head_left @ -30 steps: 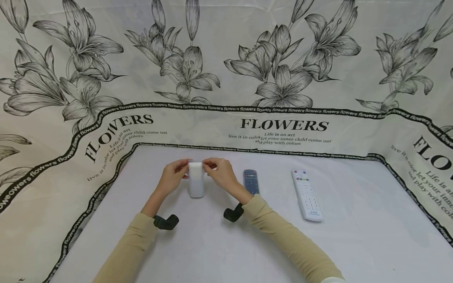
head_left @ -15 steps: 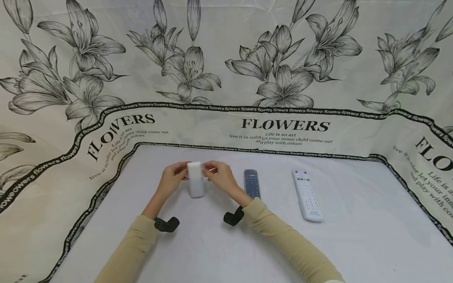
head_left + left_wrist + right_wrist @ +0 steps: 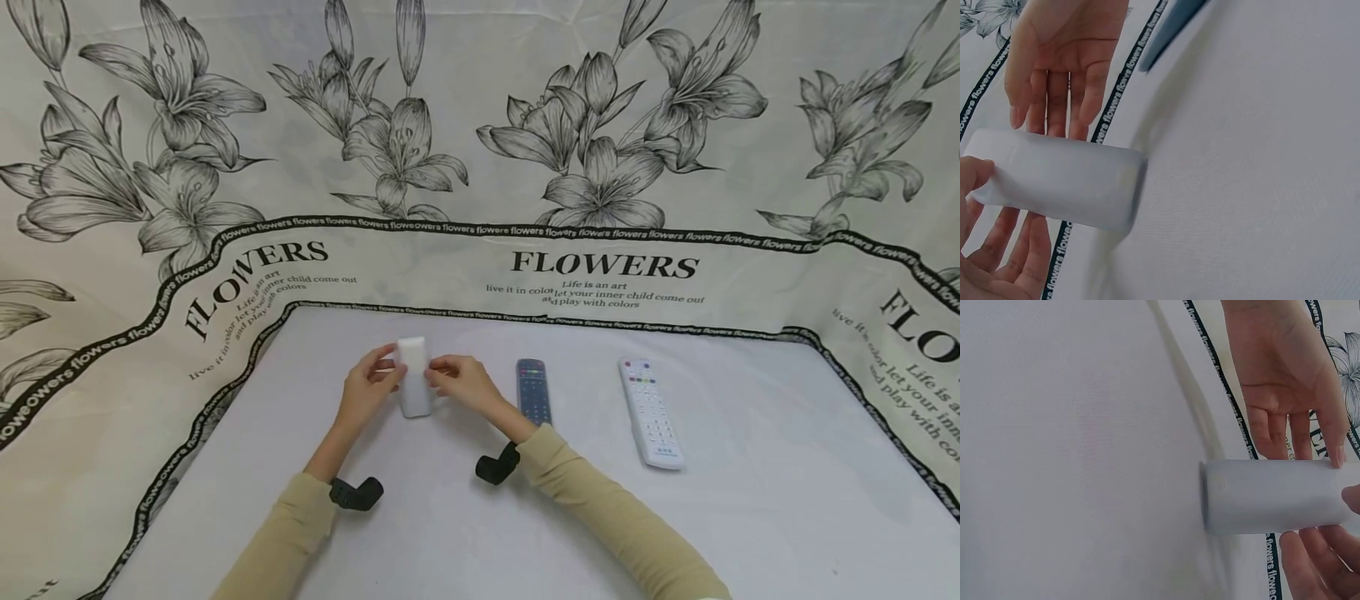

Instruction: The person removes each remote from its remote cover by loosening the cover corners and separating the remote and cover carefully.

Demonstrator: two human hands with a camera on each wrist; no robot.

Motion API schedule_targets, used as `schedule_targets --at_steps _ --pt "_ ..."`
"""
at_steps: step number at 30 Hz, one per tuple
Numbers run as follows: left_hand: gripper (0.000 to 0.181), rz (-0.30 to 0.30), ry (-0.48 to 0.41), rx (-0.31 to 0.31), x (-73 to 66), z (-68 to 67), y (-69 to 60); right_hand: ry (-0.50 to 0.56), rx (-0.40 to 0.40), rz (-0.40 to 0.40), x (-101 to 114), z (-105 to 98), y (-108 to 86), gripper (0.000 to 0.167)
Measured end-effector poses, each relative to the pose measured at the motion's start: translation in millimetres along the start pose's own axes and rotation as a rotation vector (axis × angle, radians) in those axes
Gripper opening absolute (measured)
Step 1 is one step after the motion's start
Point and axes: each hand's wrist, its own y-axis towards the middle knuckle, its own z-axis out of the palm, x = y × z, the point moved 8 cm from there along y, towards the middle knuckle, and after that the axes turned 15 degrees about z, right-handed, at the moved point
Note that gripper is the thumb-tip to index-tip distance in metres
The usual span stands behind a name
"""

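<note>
A plain white oblong object [image 3: 415, 387] with rounded corners, shaped like a remote control with no buttons showing, stands tilted between both hands. My left hand [image 3: 367, 379] pinches its upper left side, the thumb on the front face and the fingers behind. On the opposite side, my right hand [image 3: 461, 379] holds the edge with thumb and curled fingers. In the left wrist view the left hand [image 3: 1007, 247] is below the white object [image 3: 1060, 178]. The right wrist view has the right hand [image 3: 1322, 556] under it. Whether its lower end touches the table is unclear.
A dark blue remote control [image 3: 534, 392] lies right of the hands, partly hidden by the right forearm. Farther right lies a white remote control [image 3: 651, 417], buttons up. Both wrists carry black cameras [image 3: 357, 493]. Flower-printed cloth [image 3: 600, 150] rises behind the white table [image 3: 787, 467].
The left thumb has come round from the side onto the white object's front face. My right hand has slid slightly down its edge, and the object's top has risen a little.
</note>
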Motion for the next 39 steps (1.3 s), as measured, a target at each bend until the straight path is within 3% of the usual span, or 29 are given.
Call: schedule_targets --at_steps 3,10,15,21,30,39 --pt "0.049 0.009 0.007 0.001 -0.9 1.6 -2.4 0.014 -0.021 -0.028 1 -1 -1.1 0.033" --pt "0.050 0.105 -0.004 0.001 -11.9 3.9 -1.8 -0.021 -0.143 -0.081 7 -9 -5.3 0.027" --pt "0.044 0.079 0.009 -0.001 -9.5 4.8 -1.8 -0.048 -0.183 -0.081 9 -12 -5.7 0.025" --pt "0.037 0.051 0.037 -0.049 -6.5 6.4 -0.6 -0.058 -0.185 -0.056 8 -15 -4.6 0.021" --pt "0.032 0.077 0.072 -0.113 -7.0 7.1 -1.5 -0.078 -0.199 -0.035 6 -18 -1.7 0.018" --pt "0.030 0.070 0.079 -0.107 -6.1 8.7 -1.5 -0.085 -0.199 0.003 5 -20 -0.4 0.020"
